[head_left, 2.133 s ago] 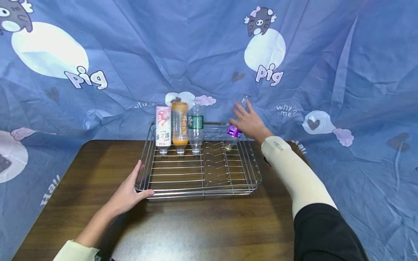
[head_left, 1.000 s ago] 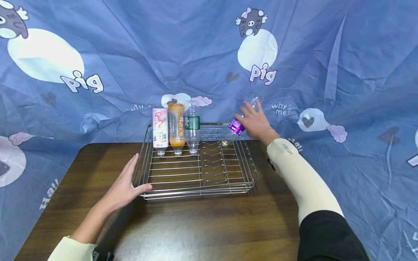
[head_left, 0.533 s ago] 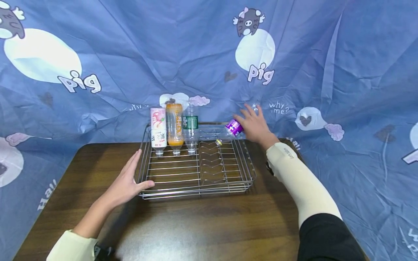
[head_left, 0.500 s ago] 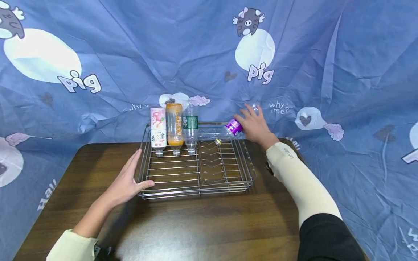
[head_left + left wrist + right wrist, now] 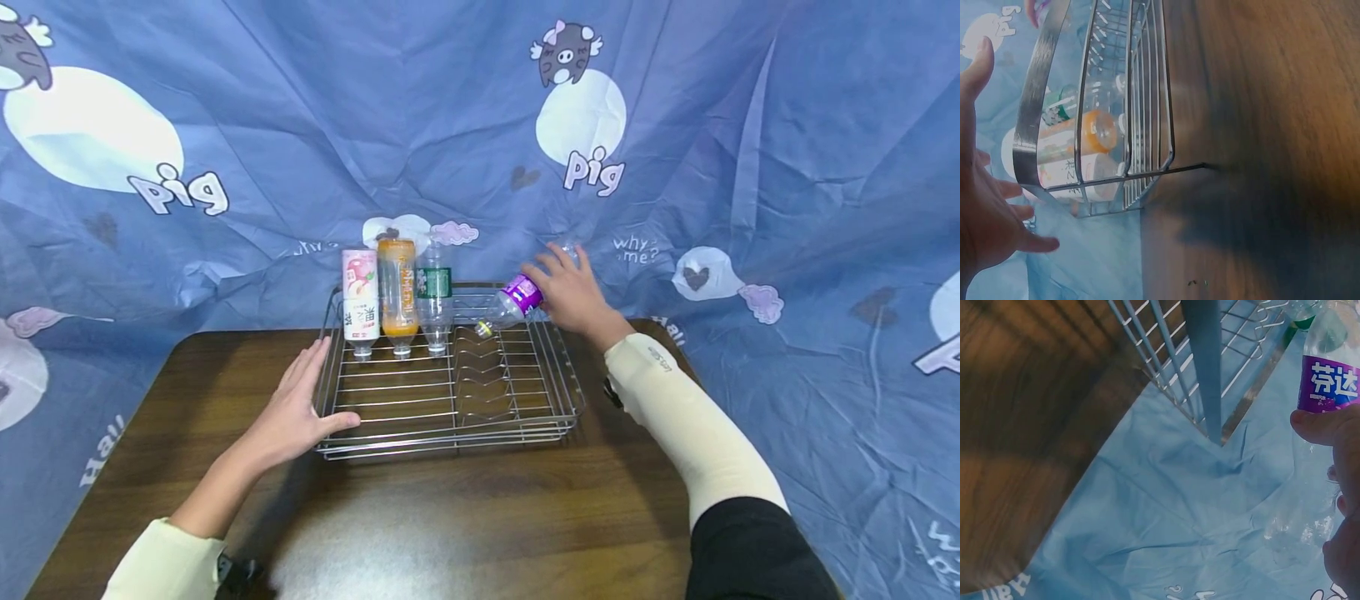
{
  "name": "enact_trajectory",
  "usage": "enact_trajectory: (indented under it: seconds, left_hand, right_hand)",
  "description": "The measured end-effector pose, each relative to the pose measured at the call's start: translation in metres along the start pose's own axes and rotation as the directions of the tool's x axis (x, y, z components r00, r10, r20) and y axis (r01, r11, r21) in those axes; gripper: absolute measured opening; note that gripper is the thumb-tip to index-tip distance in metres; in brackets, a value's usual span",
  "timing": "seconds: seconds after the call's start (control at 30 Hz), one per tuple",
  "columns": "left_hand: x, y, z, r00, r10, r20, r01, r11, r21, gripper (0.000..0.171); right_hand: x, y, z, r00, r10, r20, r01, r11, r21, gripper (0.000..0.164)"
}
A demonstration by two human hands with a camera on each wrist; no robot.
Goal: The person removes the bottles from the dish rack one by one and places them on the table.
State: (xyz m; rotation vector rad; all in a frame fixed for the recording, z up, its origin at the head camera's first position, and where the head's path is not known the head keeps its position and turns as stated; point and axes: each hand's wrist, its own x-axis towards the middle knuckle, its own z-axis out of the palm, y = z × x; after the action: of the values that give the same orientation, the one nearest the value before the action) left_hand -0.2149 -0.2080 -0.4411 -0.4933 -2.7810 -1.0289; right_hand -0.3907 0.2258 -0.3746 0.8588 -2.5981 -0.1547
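Observation:
My right hand (image 5: 573,292) grips a clear plastic bottle with a purple label (image 5: 521,293). The bottle tilts with its neck down and to the left, over the back right of the wire dish rack (image 5: 397,432). In the right wrist view, my thumb lies against the purple label (image 5: 1329,384). My left hand (image 5: 296,412) is at the rack's front left corner, fingers straight along its side and thumb over the front rim. Three bottles stand neck down at the rack's back left: a pink-and-white one (image 5: 361,296), an orange one (image 5: 397,287) and a clear green-labelled one (image 5: 434,292).
The rack stands on a brown wooden table (image 5: 450,525). Right behind it hangs a blue printed cloth (image 5: 420,125). Wavy wire dividers (image 5: 480,379) run along the rack's right half.
The purple-labelled bottle has gone from nearly upright, neck down, to strongly tilted, and its neck has swung left toward the green-labelled bottle. My left hand stays at the rack's corner.

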Motion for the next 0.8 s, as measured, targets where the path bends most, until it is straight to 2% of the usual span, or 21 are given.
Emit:
enact_trajectory:
  seconds: [0.27, 0.8]
  left_hand:
    - [0.004, 0.007, 0.002, 0.999, -0.032, 0.017, 0.032, 0.998, 0.048, 0.126]
    - [0.006, 0.015, 0.002, 0.998, -0.037, 0.049, 0.034, 0.998, 0.053, 0.126]
  right_hand:
    - [0.000, -0.006, 0.001, 1.000, 0.026, 0.006, -0.027, 0.999, 0.038, 0.083]
    - [-0.004, -0.009, 0.002, 0.994, 0.109, -0.009, -0.106, 0.983, 0.151, 0.077]
